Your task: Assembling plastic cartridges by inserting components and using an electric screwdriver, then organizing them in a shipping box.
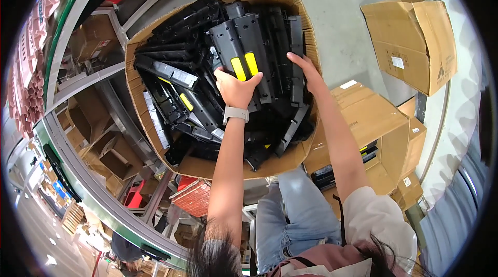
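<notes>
A large open cardboard box (310, 43) in front of me is heaped with long black plastic toner cartridges. My left hand (236, 87) is closed around the lower end of a pair of toner cartridges (236, 38) lying side by side on top, each with a yellow patch. My thumb rests by the right patch. At the box's right side, my right hand (309, 72) grips the edge of an upright dark grey cartridge (296, 35), one digit laid over it; its other fingers are partly hidden. More cartridges (171, 53) lie tilted at the left.
A closed carton (410, 43) stands on the grey floor at the right. Nearer, an open carton (363, 116) holds more black pieces. A metal-framed rack or bench (93, 77) with boxes runs along the left. A red basket (193, 197) sits below the box.
</notes>
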`<act>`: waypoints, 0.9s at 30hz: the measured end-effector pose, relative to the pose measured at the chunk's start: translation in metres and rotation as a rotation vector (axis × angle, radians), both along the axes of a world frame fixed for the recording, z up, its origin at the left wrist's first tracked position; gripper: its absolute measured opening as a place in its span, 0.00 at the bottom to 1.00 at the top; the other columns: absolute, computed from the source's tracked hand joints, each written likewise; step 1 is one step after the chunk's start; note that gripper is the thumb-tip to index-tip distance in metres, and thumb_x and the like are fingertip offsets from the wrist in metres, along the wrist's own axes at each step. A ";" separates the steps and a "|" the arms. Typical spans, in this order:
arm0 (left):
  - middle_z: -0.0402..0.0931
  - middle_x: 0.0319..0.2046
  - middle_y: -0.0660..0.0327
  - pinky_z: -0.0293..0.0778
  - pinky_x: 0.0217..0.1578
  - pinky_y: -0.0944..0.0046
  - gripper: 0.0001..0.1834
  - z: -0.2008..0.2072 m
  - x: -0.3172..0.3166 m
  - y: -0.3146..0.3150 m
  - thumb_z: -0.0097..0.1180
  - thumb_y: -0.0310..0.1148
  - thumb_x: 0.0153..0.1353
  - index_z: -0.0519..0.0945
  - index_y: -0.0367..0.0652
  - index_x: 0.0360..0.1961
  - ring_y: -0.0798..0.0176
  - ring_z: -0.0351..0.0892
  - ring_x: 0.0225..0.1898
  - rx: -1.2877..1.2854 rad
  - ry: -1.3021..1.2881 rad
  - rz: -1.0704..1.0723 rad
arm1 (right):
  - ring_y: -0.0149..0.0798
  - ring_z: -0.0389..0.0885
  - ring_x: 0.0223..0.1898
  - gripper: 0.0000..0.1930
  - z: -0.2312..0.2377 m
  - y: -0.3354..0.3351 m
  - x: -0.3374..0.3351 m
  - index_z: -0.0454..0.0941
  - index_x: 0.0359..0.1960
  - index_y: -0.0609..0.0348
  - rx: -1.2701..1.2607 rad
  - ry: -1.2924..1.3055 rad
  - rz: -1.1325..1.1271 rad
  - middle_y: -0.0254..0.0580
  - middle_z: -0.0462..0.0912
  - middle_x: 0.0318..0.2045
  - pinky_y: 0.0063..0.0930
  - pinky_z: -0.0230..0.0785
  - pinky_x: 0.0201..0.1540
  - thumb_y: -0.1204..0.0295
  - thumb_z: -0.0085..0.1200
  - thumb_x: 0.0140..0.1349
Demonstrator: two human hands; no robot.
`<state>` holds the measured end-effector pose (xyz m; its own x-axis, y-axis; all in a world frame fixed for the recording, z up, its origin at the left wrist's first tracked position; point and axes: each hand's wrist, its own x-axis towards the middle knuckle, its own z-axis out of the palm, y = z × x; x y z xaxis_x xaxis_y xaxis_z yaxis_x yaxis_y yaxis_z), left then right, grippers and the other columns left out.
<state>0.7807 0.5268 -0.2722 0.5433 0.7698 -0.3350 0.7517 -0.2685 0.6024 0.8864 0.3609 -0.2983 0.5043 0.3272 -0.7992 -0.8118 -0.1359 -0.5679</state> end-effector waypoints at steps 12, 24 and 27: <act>0.72 0.45 0.46 0.67 0.51 0.55 0.50 0.004 0.018 0.007 0.72 0.49 0.32 0.65 0.27 0.53 0.45 0.69 0.50 -0.075 0.018 -0.055 | 0.39 0.66 0.58 0.39 0.001 -0.001 0.003 0.62 0.63 0.57 0.299 0.197 -0.174 0.42 0.68 0.58 0.29 0.59 0.60 0.41 0.49 0.57; 0.69 0.51 0.41 0.67 0.53 0.58 0.53 0.000 -0.004 -0.005 0.73 0.39 0.33 0.58 0.29 0.59 0.44 0.70 0.53 -0.280 -0.139 -0.044 | 0.35 0.67 0.56 0.39 -0.014 0.001 -0.014 0.52 0.66 0.55 0.272 -0.083 -0.005 0.38 0.68 0.57 0.30 0.63 0.57 0.63 0.59 0.55; 0.70 0.51 0.43 0.68 0.51 0.57 0.50 0.003 0.001 0.013 0.75 0.41 0.32 0.62 0.30 0.55 0.46 0.71 0.52 -0.333 -0.146 0.025 | 0.38 0.67 0.56 0.45 -0.005 0.012 -0.004 0.49 0.67 0.49 0.315 0.100 -0.022 0.41 0.67 0.57 0.33 0.63 0.56 0.68 0.64 0.50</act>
<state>0.7822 0.5394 -0.2690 0.5862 0.6450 -0.4902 0.6555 -0.0220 0.7549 0.8825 0.3725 -0.3034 0.4378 0.5561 -0.7064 -0.8665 0.0516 -0.4965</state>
